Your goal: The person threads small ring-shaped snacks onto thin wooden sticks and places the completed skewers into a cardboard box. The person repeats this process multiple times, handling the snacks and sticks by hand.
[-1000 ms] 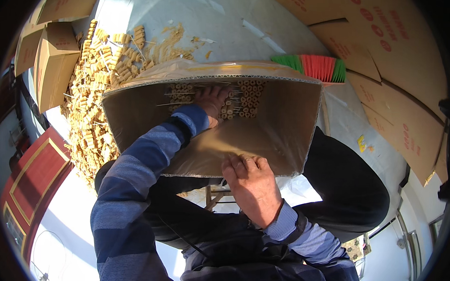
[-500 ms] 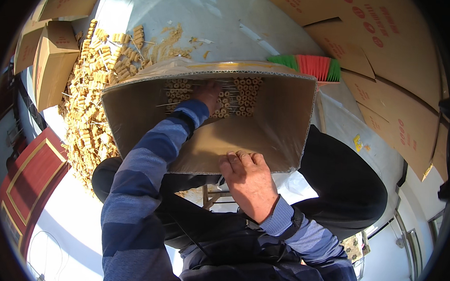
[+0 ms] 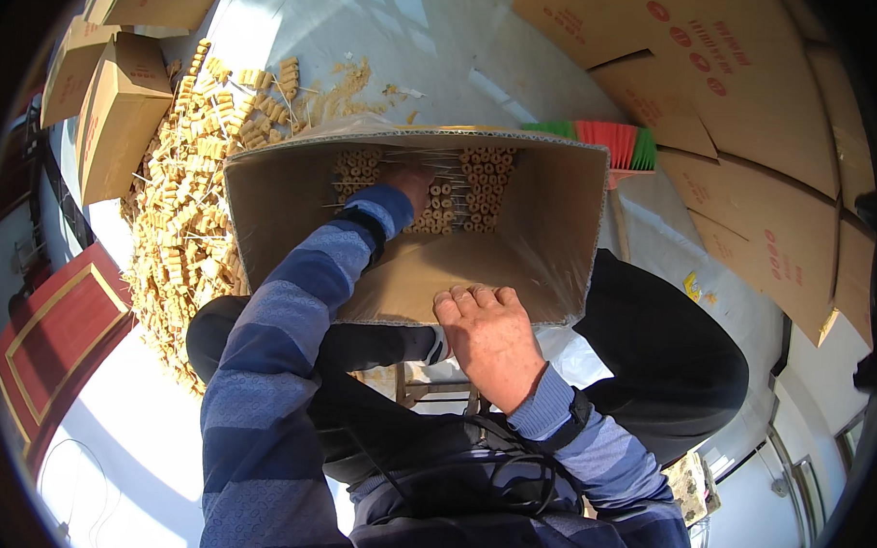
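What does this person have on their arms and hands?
Long sleeves in broad light-blue and dark-blue stripes, ending in blue cuffs; the right cuff looks ribbed. A dark band circles each sleeve near the cuff. The left hand and right hand look gloveless.

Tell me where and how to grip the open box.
Grip the box by its left wall and right wall, likely best from both outer sides: its mouth faces the person, and its thin walls are free of hands. The right hand rests at the near rim.
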`<state>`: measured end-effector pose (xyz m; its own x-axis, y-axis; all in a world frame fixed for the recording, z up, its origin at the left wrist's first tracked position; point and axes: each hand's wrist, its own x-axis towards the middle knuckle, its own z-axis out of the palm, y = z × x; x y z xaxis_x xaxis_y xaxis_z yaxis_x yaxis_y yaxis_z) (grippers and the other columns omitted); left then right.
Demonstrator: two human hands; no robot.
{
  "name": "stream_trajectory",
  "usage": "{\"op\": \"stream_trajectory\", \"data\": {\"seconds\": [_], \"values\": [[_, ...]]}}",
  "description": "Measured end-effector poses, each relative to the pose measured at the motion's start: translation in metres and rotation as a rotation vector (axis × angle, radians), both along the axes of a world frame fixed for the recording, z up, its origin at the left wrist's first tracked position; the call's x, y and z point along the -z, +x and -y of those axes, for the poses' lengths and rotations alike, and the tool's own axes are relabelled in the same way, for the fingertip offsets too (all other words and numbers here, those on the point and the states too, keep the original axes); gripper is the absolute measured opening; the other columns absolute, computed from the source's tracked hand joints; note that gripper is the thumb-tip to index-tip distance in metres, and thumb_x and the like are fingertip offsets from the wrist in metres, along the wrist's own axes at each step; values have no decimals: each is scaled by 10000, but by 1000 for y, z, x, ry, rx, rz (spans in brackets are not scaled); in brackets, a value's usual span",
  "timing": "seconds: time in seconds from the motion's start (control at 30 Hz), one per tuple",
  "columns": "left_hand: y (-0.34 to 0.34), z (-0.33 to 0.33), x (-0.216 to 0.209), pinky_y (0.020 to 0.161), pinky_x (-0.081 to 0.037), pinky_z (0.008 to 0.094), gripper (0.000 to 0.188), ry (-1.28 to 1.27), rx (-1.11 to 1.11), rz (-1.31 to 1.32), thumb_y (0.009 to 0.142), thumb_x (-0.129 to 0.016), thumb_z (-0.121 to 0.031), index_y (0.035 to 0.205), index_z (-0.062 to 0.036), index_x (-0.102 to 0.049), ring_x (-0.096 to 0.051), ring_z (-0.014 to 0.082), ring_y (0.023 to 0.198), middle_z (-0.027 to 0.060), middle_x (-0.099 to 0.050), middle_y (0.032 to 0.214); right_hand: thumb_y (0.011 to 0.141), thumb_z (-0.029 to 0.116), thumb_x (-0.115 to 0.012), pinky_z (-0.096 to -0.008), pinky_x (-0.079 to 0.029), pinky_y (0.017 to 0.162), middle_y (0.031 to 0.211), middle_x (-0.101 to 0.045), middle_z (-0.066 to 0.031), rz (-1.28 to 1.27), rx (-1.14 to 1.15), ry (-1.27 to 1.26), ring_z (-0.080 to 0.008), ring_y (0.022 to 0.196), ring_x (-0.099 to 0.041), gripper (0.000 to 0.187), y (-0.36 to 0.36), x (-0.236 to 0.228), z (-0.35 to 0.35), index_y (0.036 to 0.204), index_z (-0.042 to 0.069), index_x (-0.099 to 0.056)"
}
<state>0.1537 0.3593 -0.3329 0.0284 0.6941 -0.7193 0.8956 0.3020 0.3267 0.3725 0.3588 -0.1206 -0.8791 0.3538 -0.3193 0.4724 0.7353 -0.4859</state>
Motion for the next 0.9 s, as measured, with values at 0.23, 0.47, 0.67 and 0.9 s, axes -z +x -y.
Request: {"op": "stream_trajectory", "data": {"seconds": [0.23, 0.47, 0.67, 0.9], "values": [[7, 13, 9, 997, -494, 475, 483, 224, 59, 29, 822, -658, -55, 1300, -105, -613, -586, 377, 1176, 184, -611, 1253, 832, 124, -600, -383, -468, 883, 1047, -675, -85, 44, -7, 22, -236, 994, -642, 290, -1, 1, 4, 1109, 38, -611], [3, 10, 12, 1018, -487, 464, 521, 167, 30, 87, 827, -640, -74, 1345, -92, -578, -572, 388, 1200, 196, -590, 1280, 845, 121, -585, -386, -469, 887, 1050, -675, -99, 46, 1, 26, -242, 1007, -641, 278, -3, -1, 4, 1108, 33, -609], [0, 8, -9, 997, -488, 477, 509, 188, 54, -43, 826, -672, -145, 1312, -35, -565, -565, 412, 1191, 214, -559, 1300, 842, 118, -585, -389, -466, 876, 1033, -671, -100, 36, -2, 17, -245, 986, -642, 278, -3, -1, 4, 1105, 34, -606], [-13, -11, -107, 1012, -482, 467, 525, 6, -29, 133, 867, -715, -231, 1318, -18, -549, -563, 399, 1219, 216, -566, 1317, 864, 192, -658, -437, -386, 1075, 1367, -559, -175, 26, -106, 104, -313, 1274, -524, 470, -8, -22, -1, 1287, 18, -549]]}}
